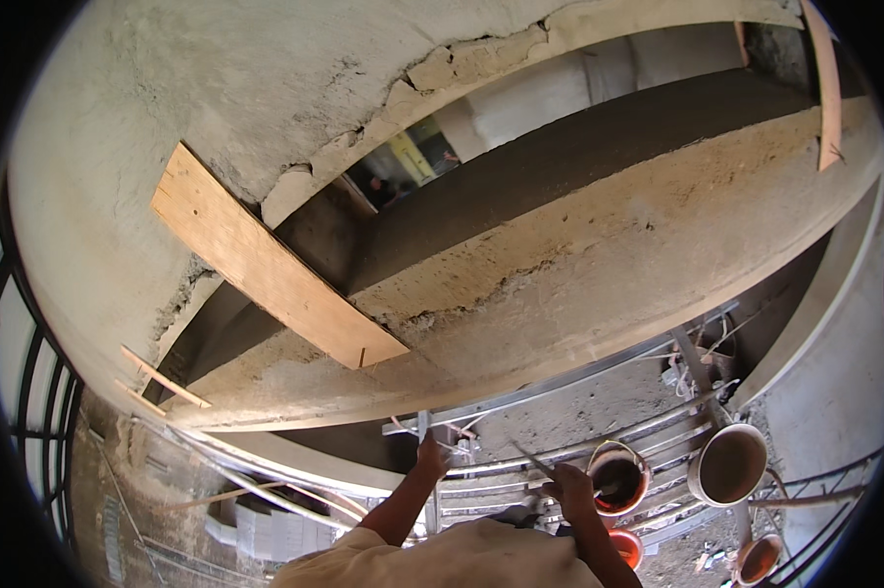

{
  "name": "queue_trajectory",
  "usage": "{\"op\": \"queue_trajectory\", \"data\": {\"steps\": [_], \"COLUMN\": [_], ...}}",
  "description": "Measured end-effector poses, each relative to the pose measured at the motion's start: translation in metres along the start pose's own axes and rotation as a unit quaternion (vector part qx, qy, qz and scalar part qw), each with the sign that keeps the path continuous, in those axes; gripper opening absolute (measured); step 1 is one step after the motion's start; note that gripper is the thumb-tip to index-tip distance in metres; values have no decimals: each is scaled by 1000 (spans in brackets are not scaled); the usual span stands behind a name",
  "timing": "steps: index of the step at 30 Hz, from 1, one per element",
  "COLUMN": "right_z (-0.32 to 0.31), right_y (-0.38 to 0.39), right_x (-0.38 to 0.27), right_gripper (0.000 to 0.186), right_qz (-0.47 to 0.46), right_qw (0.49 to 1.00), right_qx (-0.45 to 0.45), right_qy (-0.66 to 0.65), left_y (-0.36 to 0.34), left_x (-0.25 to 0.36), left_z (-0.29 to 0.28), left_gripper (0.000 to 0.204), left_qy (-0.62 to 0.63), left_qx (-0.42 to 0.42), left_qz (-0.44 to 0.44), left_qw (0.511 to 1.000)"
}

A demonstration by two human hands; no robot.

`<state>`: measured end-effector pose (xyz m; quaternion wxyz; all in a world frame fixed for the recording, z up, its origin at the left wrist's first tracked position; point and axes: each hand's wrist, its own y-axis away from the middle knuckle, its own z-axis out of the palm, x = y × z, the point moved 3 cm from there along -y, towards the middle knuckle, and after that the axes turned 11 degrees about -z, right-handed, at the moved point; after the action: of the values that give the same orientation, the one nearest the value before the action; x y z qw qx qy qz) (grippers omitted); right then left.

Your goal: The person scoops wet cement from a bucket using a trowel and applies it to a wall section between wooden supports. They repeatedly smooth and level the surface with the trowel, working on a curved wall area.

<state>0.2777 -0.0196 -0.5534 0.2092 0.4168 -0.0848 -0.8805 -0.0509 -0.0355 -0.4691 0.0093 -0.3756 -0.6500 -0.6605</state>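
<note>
My left hand [430, 457] is closed at a grey metal upright [423, 423], just below the front edge of a concrete ledge [599, 265]. The fingers are partly hidden there. Lower right of it, my right hand [567, 487] grips a narrow grey tool that looks like a trowel [530, 457], its thin blade pointing up and left. Right beside that hand hangs or stands a bucket [622, 478] with a dark inside and some grey material in it. Neither hand touches the ledge's upper face.
A wooden board [266, 257] crosses the ledge and the wall opening; another strip [826, 88] stands far right. Cracked plaster [432, 69] edges the opening. Metal scaffold bars [520, 480] run beneath me. More buckets sit right: a pale one [728, 465] and a reddish one [759, 561].
</note>
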Motion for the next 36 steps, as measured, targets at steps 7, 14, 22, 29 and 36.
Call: {"op": "queue_trajectory", "data": {"steps": [7, 14, 22, 29, 36], "right_z": [24, 4, -39, -63, -212], "right_y": [6, 16, 17, -12, -10], "right_x": [-24, 8, 14, 29, 172], "right_gripper": [27, 26, 24, 22, 23], "right_qz": [-341, -315, 65, 61, -154], "right_qw": [870, 874, 994, 983, 817], "right_qx": [-149, -151, -65, -74, -89], "right_qy": [324, 337, 53, 159, 549], "left_y": [-49, 5, -2, 16, 33], "left_x": [-70, -134, -121, -118, -143], "left_z": [4, 78, 39, -37, 96], "left_gripper": [94, 67, 91, 80, 69], "left_qy": [-686, -359, -631, -637, -654], "left_qx": [-186, -316, -145, -78, -231], "left_qz": [175, 65, 354, 328, 402], "left_qw": [681, 876, 675, 693, 598]}}
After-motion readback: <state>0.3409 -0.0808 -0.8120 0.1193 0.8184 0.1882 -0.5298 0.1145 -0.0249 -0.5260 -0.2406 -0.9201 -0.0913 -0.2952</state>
